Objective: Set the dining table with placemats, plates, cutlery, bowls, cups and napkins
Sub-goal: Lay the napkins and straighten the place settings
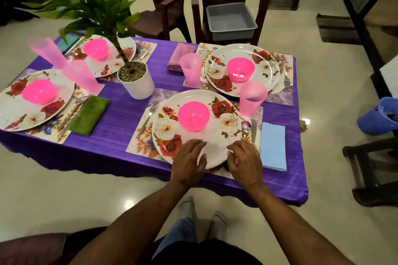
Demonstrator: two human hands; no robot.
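On the purple table (120, 122) the near floral plate (172, 127) lies on a placemat (137, 144) and carries a pink bowl (193, 115). A fork (148, 116) lies left of the plate. Right of it lie a spoon (245, 127), a knife (253, 131) and a blue napkin (273, 145), with a pink cup (252, 98) behind. My left hand (188, 161) rests over the plate's near rim with relaxed fingers. My right hand (244, 160) hovers at the rim's right side with loosely bent fingers and holds nothing.
Three other settings hold floral plates, pink bowls and pink cups; a green napkin (89, 115) and a pink napkin (179, 56) lie by them. A potted plant (135, 79) stands mid-table. Behind, a grey tub (230, 20) sits on a brown chair. A blue bucket (379, 116) stands at right.
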